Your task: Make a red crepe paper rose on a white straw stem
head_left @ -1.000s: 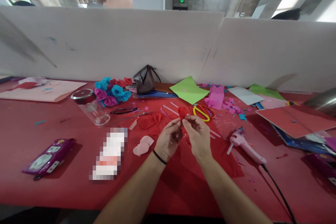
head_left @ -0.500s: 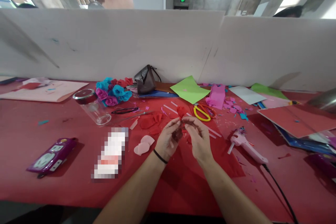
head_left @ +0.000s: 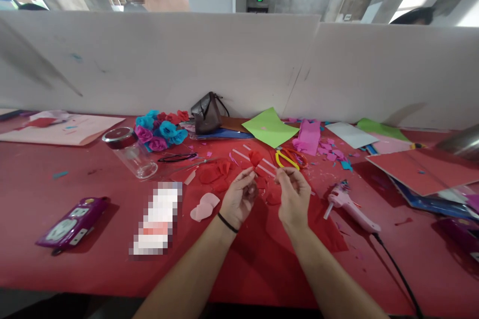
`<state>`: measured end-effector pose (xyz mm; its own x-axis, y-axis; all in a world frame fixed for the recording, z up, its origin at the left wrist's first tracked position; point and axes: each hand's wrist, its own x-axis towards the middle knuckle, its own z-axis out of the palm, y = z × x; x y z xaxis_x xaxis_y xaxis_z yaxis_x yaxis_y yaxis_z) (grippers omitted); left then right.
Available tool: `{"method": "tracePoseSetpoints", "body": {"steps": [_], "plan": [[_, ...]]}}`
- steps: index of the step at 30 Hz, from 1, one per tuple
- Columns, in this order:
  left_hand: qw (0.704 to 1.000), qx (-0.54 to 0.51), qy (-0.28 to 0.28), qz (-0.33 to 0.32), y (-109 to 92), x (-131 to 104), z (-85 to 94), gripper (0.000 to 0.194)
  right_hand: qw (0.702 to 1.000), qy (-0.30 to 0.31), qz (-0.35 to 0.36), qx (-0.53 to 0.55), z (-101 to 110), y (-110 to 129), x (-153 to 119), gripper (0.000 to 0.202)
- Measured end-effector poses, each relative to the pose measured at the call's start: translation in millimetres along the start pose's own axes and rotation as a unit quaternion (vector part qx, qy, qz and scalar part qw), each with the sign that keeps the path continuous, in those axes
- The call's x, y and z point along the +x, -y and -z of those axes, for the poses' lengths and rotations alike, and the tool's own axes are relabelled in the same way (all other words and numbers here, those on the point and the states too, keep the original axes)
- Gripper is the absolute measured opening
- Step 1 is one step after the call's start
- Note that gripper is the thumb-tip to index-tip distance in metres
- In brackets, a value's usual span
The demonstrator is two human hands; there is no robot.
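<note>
My left hand (head_left: 240, 197), with a black band at the wrist, pinches the base of a small red paper flower (head_left: 256, 158). The flower stands upright above the fingertips. To its right, apart from the flower, my right hand (head_left: 295, 197) has thumb and fingertips pressed together; anything between them is too small to make out. Red paper pieces (head_left: 210, 175) lie just beyond the left hand, and pale pink paper petals (head_left: 204, 208) lie to its left. Behind the hands are scissors with a yellow handle (head_left: 286, 160) and whitish translucent sticks (head_left: 242, 155).
A pink glue gun (head_left: 355, 212) with a black cord lies on the right. Further left are a glass jar (head_left: 138, 157), paper flowers (head_left: 162, 132) and a purple case (head_left: 73, 224). Green paper (head_left: 270, 128) and a dark pouch (head_left: 207, 114) lie before the white partition (head_left: 157, 60).
My right hand has drawn away to the right from the red paper flower and my left hand. The left hand keeps its pinch on the flower, nearly in place.
</note>
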<state>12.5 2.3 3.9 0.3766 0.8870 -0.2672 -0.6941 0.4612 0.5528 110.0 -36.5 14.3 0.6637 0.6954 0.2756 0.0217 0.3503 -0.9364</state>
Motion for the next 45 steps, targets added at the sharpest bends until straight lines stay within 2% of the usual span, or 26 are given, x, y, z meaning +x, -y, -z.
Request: {"method": "tracePoseSetpoints", "body": {"steps": [4,7,11,13,17,23,30,32,38,45], "plan": [[1.000,-0.010,0.010,-0.008,-2,2,3.3,0.027,0.998,-0.014,-0.053,0.026,0,-1,8,0.034],[0.999,-0.004,0.034,-0.023,-2,1,3.8,0.026,0.997,-0.014,-0.049,0.050,2,-5,13,0.039],[0.993,0.028,0.084,-0.072,0,-2,1.3,0.023,0.995,0.096,-0.012,0.034,3,-10,13,0.017],[0.990,0.046,0.091,-0.094,1,-2,0.5,0.024,0.990,0.137,0.002,0.018,2,-12,10,0.014],[0.987,0.071,0.073,-0.125,1,1,1.8,0.023,0.988,0.155,0.009,0.001,1,-14,6,0.011],[0.978,0.102,0.071,-0.170,1,3,2.7,0.021,0.992,0.119,-0.033,0.038,2,-12,10,0.020],[0.970,0.163,0.049,-0.174,1,5,5.4,0.016,0.989,0.107,-0.032,0.094,7,-1,21,0.027],[0.969,0.170,0.034,-0.175,-1,7,6.4,0.015,0.989,0.119,-0.034,0.082,9,2,23,0.027],[0.963,0.197,0.020,-0.183,-6,9,7.0,0.013,0.978,0.206,-0.040,0.018,10,4,24,0.022],[0.956,0.243,0.011,-0.163,-3,10,11.5,0.013,0.974,0.219,0.027,-0.046,13,-1,26,0.014]]}}
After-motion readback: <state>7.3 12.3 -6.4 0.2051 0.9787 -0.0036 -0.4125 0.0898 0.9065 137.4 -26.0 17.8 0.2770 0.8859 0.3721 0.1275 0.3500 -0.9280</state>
